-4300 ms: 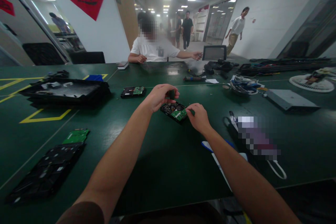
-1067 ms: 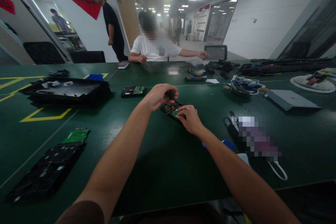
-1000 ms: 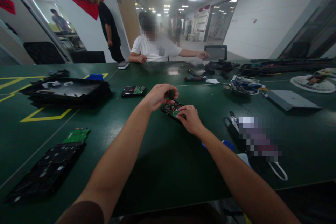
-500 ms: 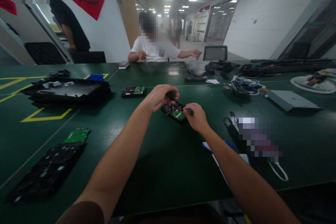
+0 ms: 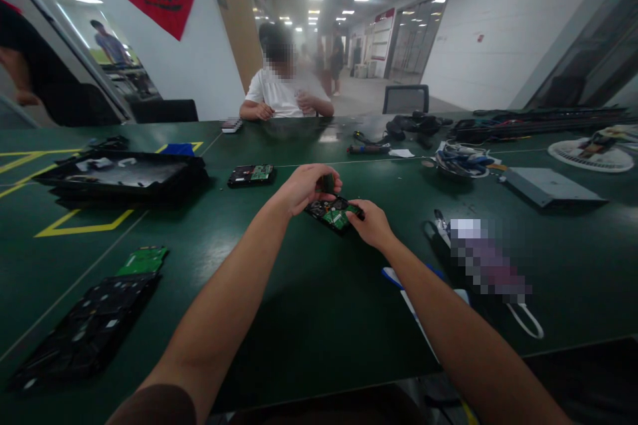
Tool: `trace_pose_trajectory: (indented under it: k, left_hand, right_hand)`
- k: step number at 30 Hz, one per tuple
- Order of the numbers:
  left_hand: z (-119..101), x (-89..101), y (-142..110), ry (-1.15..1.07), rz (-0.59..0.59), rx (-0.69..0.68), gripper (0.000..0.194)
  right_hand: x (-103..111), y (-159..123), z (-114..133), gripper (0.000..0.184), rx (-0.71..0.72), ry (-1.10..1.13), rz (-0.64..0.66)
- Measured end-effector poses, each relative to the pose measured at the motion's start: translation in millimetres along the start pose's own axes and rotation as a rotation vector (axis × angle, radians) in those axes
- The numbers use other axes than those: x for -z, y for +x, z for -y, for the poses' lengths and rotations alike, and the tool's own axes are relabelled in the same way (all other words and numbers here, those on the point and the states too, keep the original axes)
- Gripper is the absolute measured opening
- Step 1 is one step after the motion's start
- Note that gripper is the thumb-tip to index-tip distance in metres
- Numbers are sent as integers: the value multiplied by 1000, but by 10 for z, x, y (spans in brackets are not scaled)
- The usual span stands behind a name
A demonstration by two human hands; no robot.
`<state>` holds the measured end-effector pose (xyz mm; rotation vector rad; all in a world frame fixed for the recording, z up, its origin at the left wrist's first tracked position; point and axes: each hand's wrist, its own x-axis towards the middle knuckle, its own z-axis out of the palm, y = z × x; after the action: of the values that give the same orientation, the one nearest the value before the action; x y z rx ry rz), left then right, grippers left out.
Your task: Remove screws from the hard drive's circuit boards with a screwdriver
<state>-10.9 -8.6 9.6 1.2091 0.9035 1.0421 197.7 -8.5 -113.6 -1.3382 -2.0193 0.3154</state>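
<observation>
Near the middle of the table, a hard drive (image 5: 335, 217) lies with its green circuit board facing up. My right hand (image 5: 369, 220) is closed on its right edge, thumb on top. Above the drive's far left part, my left hand (image 5: 314, 187) is curled around a short dark-handled tool (image 5: 328, 182). Its tip is too small to make out, and the fingers partly cover the drive's far edge. Another hard drive (image 5: 252, 174) rests farther back, left of my left hand.
Several hard drives (image 5: 90, 325) lie in a row at the near left, beside a loose green board (image 5: 143, 260). A black tray (image 5: 194, 176) stands behind them. To the right are a pouch (image 5: 491, 259), a metal box (image 5: 553, 186) and bundled cables (image 5: 461, 163). Across sits a person (image 5: 284, 93).
My right hand has shifted from fingering the drive's right corner to gripping that edge. My left hand stays over the drive. The seated person has drawn an outstretched arm in.
</observation>
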Motion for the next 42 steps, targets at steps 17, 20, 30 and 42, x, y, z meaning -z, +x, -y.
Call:
trace_pose_trajectory:
  k: [17, 20, 30, 42]
  left_hand:
    - [16, -34, -4, -10, -5, -6, 17]
    - [20, -34, -2, -7, -5, -6, 17]
    - [56, -31, 27, 5, -30, -36, 17]
    - [59, -66, -1, 37, -11, -81, 23]
  right_hand:
    - [-3, 1, 9, 27, 28, 2, 29]
    - [-3, -4, 7, 28, 25, -2, 27]
    - [-14, 3, 9, 29, 30, -28, 27]
    - [30, -22, 89, 33, -5, -103, 60]
